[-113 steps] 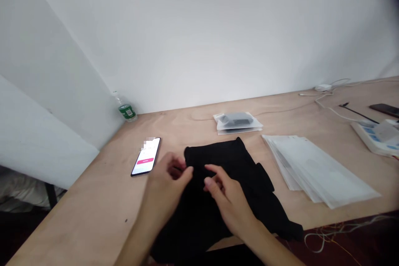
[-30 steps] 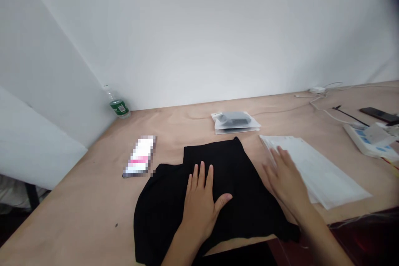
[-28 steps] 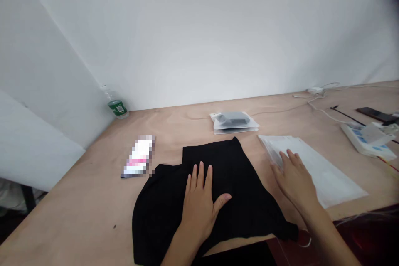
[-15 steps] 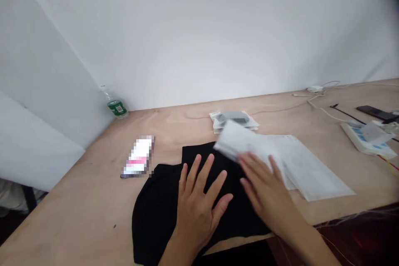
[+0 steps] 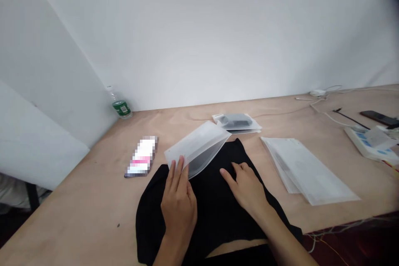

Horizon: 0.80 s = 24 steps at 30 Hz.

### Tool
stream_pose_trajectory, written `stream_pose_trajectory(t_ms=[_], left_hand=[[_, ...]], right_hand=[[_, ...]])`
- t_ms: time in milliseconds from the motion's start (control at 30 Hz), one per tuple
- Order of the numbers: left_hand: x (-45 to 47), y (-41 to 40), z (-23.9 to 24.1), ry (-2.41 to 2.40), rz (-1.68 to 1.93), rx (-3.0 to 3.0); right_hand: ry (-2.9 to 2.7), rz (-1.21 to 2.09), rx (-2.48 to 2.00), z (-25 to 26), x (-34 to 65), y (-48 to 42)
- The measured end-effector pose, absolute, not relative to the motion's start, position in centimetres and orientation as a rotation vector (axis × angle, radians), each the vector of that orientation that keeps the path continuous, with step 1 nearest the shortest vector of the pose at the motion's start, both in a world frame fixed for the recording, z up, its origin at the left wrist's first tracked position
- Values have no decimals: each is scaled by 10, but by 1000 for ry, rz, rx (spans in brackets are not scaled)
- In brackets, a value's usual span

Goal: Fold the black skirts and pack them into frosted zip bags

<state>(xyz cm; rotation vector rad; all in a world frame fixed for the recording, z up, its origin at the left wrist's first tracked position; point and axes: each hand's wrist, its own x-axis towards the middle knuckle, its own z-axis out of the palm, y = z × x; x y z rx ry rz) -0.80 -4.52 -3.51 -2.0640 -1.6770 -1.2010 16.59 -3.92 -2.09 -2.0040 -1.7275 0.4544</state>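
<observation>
My left hand (image 5: 179, 203) grips the left lower corner of a frosted plastic bag (image 5: 199, 143), with its fingers on top and its thumb side partly hidden. The bag's mouth gapes toward my right hand, and it is tilted over a black cloth garment (image 5: 215, 216) spread on the table. On the garment's right part rests my right hand (image 5: 245, 185), thumb apart from the slightly bent fingers, holding nothing I can see.
More frosted bags (image 5: 314, 170) lie in a stack on the right. Behind are packed dark items (image 5: 238, 121) in clear bags. A phone (image 5: 143, 156) and a bottle (image 5: 121, 108) are on the left; a power strip (image 5: 363, 143), cables and a dark phone (image 5: 378, 117) on the right.
The frosted bag has moved left from my right hand to my left hand, and its mouth now gapes. My right hand has come off the bag and onto the garment.
</observation>
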Motion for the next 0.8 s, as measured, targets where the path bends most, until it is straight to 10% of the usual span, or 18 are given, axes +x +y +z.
stream_pose_trajectory(t_ms=[800], left_hand=[[-18, -38, -31, -1866, -1383, -1907]], right_hand=[[-477, 1737, -1196, 9, 170, -66]])
